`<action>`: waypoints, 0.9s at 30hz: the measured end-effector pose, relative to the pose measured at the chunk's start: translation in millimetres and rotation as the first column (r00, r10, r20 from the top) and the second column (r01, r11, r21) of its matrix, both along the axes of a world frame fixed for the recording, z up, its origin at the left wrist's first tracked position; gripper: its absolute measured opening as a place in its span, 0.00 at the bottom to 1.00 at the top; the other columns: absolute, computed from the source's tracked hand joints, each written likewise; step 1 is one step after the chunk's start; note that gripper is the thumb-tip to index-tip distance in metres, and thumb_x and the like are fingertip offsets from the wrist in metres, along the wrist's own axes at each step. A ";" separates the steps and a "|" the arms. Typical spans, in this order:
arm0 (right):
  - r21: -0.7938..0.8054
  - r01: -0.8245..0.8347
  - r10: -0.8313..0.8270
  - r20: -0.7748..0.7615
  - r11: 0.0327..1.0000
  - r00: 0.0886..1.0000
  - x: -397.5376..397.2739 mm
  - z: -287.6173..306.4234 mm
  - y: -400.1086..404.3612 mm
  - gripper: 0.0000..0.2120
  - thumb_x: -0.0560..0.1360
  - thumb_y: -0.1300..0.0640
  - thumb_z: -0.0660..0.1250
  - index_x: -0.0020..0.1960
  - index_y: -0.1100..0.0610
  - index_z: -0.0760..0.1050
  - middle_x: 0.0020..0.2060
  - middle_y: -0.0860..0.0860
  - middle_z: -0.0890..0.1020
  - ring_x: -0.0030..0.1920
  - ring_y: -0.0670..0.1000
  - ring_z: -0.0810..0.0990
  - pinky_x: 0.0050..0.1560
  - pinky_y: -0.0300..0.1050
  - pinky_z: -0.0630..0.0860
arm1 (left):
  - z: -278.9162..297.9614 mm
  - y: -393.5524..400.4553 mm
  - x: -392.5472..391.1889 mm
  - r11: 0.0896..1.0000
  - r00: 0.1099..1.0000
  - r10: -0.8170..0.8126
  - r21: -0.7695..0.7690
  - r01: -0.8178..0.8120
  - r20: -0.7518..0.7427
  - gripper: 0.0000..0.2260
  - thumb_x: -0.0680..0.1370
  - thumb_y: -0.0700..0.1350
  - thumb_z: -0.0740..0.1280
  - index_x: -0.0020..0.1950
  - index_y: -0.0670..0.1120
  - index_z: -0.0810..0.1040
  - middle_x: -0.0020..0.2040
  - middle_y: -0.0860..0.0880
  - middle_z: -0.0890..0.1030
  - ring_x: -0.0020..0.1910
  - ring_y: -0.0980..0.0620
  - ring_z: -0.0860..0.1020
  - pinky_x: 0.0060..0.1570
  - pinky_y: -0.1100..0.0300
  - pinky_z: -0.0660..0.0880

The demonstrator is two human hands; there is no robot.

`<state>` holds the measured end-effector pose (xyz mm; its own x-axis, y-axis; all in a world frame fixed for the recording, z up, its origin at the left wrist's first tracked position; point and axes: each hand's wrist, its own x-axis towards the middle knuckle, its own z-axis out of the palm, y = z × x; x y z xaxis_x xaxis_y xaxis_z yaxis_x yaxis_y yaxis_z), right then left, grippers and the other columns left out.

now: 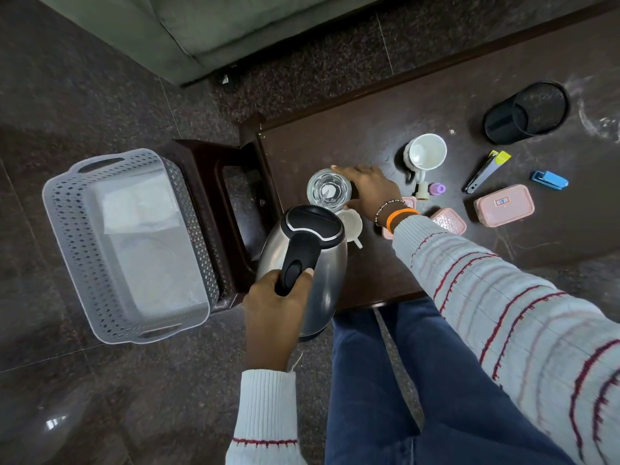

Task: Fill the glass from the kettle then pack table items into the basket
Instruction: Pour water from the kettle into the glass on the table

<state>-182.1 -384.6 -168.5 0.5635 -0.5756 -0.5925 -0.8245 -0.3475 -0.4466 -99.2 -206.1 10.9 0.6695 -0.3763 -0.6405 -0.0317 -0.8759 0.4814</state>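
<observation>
A steel kettle (310, 263) with a black lid and handle is held over the table's near left corner, its spout end toward the clear glass (329, 188). My left hand (273, 308) grips the black handle. My right hand (367, 191) wraps around the right side of the glass, which stands on the dark wooden table (369, 135). Whether water is flowing I cannot tell. The grey perforated plastic basket (127, 243) rests on a dark stool at the left, with only white paper inside.
On the table lie a white cup (426, 155), a small white cup (350, 226) behind the kettle, pink lidded boxes (503, 205) (448, 221), a blue stapler (549, 180), a nail clipper (484, 171), a small purple cap (437, 188) and a black mesh holder (526, 112). A green sofa stands beyond.
</observation>
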 end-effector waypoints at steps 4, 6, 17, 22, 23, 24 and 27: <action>0.006 0.010 -0.010 0.005 1.000 1.000 -1.8 -0.1 -0.2 0.37 0.69 0.56 0.71 0.72 0.41 0.59 0.63 0.54 0.72 0.65 0.59 0.68 0.56 0.60 0.75 | 1.2 -1.4 -0.7 1.000 1.000 0.009 0.005 -0.008 -0.021 0.18 0.72 0.52 0.69 0.31 0.39 0.73 0.31 0.38 0.78 0.33 0.42 0.75 0.40 0.48 0.74; 0.008 0.014 -0.014 0.006 1.000 1.000 -2.5 0.1 -0.3 0.36 0.69 0.55 0.71 0.71 0.41 0.59 0.63 0.53 0.72 0.65 0.59 0.69 0.56 0.60 0.75 | 1.4 -2.1 -0.8 1.000 1.000 0.010 0.010 -0.010 -0.026 0.18 0.72 0.51 0.69 0.31 0.39 0.74 0.32 0.37 0.78 0.34 0.40 0.76 0.42 0.47 0.74; 0.026 0.021 -0.021 0.007 0.999 1.000 -2.9 2.6 -1.2 0.36 0.69 0.53 0.71 0.71 0.40 0.59 0.63 0.53 0.73 0.65 0.59 0.69 0.57 0.59 0.75 | 1.0 -6.6 -0.3 1.000 0.999 0.006 0.017 -0.005 -0.035 0.18 0.72 0.52 0.69 0.31 0.40 0.74 0.32 0.38 0.79 0.37 0.36 0.77 0.46 0.43 0.76; 0.033 0.034 -0.034 0.014 0.999 0.999 -2.9 3.5 -0.3 0.36 0.68 0.54 0.71 0.71 0.40 0.59 0.63 0.53 0.73 0.65 0.58 0.69 0.58 0.59 0.74 | 1.4 -6.5 -0.8 1.000 0.999 -0.002 0.014 0.003 -0.035 0.17 0.72 0.52 0.69 0.31 0.41 0.73 0.32 0.38 0.79 0.36 0.37 0.77 0.45 0.43 0.76; 0.034 0.035 -0.036 0.016 0.999 0.999 -2.8 3.8 -0.8 0.36 0.68 0.54 0.71 0.71 0.40 0.59 0.63 0.54 0.73 0.65 0.58 0.69 0.58 0.59 0.74 | 1.4 -6.1 -0.7 1.000 0.999 -0.003 0.015 0.004 -0.035 0.17 0.73 0.52 0.69 0.30 0.41 0.73 0.31 0.39 0.79 0.36 0.37 0.77 0.45 0.43 0.76; 0.034 0.033 -0.034 0.016 0.999 0.999 -2.7 4.0 -1.0 0.35 0.69 0.53 0.70 0.71 0.40 0.59 0.63 0.54 0.73 0.65 0.59 0.69 0.58 0.59 0.74 | 1.6 -5.5 -0.4 1.000 0.999 -0.004 0.016 0.005 -0.035 0.17 0.73 0.52 0.69 0.30 0.42 0.73 0.31 0.39 0.79 0.36 0.38 0.77 0.45 0.43 0.76; 0.033 0.030 -0.030 0.008 0.999 1.000 -2.7 4.8 -1.1 0.34 0.69 0.52 0.70 0.71 0.40 0.59 0.64 0.53 0.73 0.66 0.59 0.68 0.59 0.59 0.74 | 2.1 -4.1 0.2 1.000 0.999 0.001 0.015 -0.001 -0.039 0.18 0.73 0.53 0.69 0.30 0.41 0.73 0.32 0.38 0.79 0.34 0.40 0.76 0.44 0.43 0.75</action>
<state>-184.7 -385.6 -163.6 0.5514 -0.5729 -0.6065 -0.8305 -0.3077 -0.4643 -99.0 -210.2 13.0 0.6441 -0.3659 -0.6718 -0.0123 -0.8830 0.4692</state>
